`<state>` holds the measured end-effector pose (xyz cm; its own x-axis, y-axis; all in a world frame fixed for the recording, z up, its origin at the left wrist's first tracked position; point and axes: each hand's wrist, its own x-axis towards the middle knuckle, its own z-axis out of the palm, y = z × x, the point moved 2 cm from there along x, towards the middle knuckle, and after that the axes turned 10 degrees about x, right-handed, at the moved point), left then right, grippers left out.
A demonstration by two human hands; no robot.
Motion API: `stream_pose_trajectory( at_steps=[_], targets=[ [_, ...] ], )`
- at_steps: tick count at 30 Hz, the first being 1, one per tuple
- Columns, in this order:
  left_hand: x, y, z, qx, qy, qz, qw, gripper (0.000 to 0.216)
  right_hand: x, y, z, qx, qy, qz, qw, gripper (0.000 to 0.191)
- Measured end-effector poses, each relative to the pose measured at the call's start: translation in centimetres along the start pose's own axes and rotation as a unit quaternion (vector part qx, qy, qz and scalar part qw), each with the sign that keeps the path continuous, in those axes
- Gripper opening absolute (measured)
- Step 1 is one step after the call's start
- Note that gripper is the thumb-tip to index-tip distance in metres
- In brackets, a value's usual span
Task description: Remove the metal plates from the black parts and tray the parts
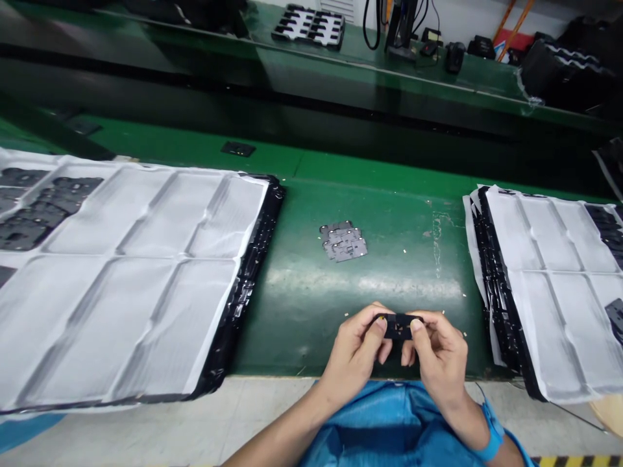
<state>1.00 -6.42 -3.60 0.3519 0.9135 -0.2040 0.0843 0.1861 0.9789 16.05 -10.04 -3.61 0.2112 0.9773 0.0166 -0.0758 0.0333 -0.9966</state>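
Between my two hands, close to the table's front edge, is a small flat black plastic part point(398, 326) with cut-outs in it. My left hand point(363, 340) pinches its left end between thumb and fingers, near a small yellow spot. At the right end, my right hand point(438, 350) grips it the same way, thumb on top. A blue band circles my right wrist. Farther back on the green table point(302, 311) lies a loose pile of thin dark grey parts point(344, 241), apart from both hands.
A stack of black trays under a white sheet point(150, 259) fills the left, with dark parts on it. Another sheet-covered tray stack point(559, 259) stands right. One flat black part point(238, 149) lies farther back. The raised shelf behind carries a white-and-black tray point(309, 27).
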Motion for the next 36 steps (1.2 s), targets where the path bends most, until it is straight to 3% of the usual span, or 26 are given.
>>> stream_pose_trajectory(
  at_steps=[12,15,18,20,23,26,36],
  targets=[
    [-0.1,0.4,-0.3,-0.016,-0.004,0.000,1.000,0.038,0.0,-0.1,-0.1,-0.019,-0.006,-0.027,0.999,0.014],
    [0.0,0.0,-0.4,-0.023,-0.002,-0.015,1.000,0.041,-0.1,-0.6,0.0,-0.058,-0.009,-0.079,0.995,0.015],
    [0.1,-0.6,-0.4,-0.062,0.001,-0.039,0.997,0.042,-0.5,-1.2,0.3,-0.133,-0.016,-0.176,0.975,0.022],
    [0.1,-0.8,-0.4,-0.096,0.007,-0.058,0.994,0.042,-0.6,-1.4,0.4,-0.143,-0.026,-0.193,0.970,0.024],
    [0.0,-0.8,-0.2,-0.103,0.015,-0.088,0.991,0.041,-0.1,-1.2,0.4,-0.058,-0.043,-0.068,0.995,0.016],
    [-0.3,-0.6,-0.1,-0.094,0.004,-0.106,0.990,0.039,0.5,-1.0,0.4,0.029,-0.038,0.058,0.997,0.026],
    [-0.4,0.3,-0.3,-0.058,-0.020,-0.098,0.993,0.037,1.1,-0.9,0.3,0.065,-0.015,0.111,0.992,0.040]
  ],
)
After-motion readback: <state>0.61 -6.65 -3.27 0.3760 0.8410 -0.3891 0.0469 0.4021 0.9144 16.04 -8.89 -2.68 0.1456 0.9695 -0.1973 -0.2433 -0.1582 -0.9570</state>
